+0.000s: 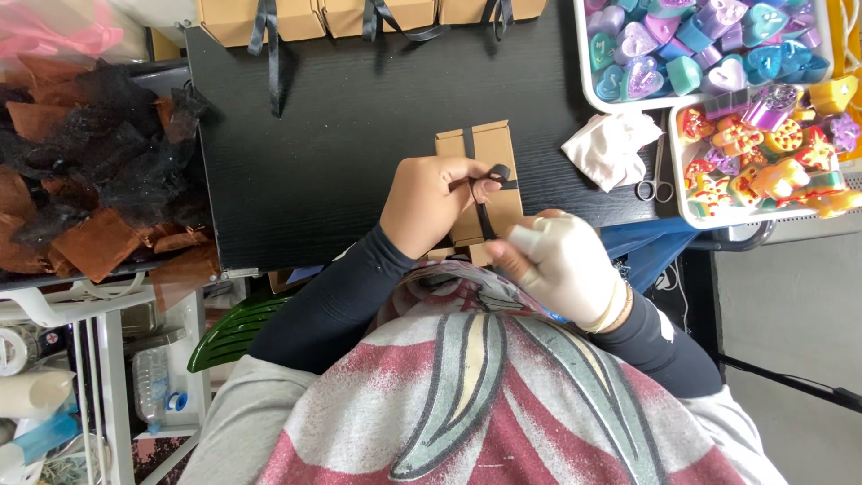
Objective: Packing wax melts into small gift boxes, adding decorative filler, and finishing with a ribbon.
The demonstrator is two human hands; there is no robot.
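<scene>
four tan boxes, two trays, one pair of scissors, one white cloth

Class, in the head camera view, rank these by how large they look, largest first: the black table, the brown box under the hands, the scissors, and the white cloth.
1. black table
2. brown box
3. white cloth
4. scissors
The box is partly hidden by the hands, yet still looks larger than the cloth.
</scene>
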